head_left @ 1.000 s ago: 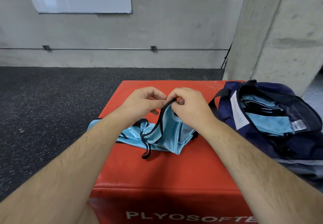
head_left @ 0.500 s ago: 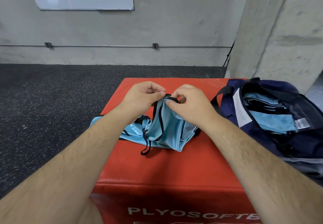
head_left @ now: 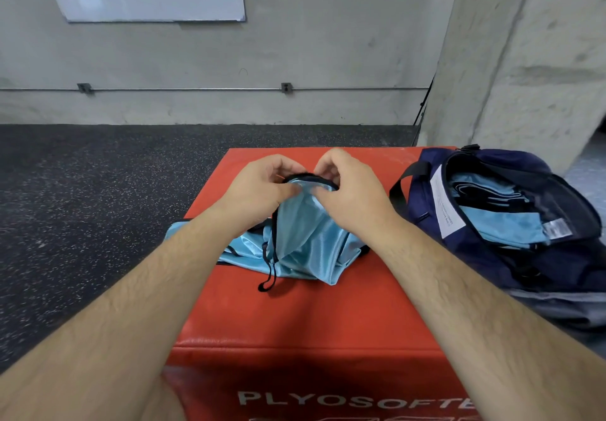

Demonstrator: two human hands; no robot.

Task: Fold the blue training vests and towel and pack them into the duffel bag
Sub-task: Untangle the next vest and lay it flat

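1. Left of my left hand [head_left: 259,187], speckled rubber floor [head_left: 98,207] meets a concrete wall [head_left: 328,43].
2. Left hand and right hand [head_left: 351,191], nearly touching, each pinch the black-trimmed edge of the blue vest [head_left: 305,237].
3. The vest droops from them onto the red plyo box [head_left: 295,322]. It looks light, limp and slippery, so I judge the bound trim the surest hold.
4. Right of my right hand the duffel bag [head_left: 492,263] sits open, folded blue fabric [head_left: 501,223] inside.
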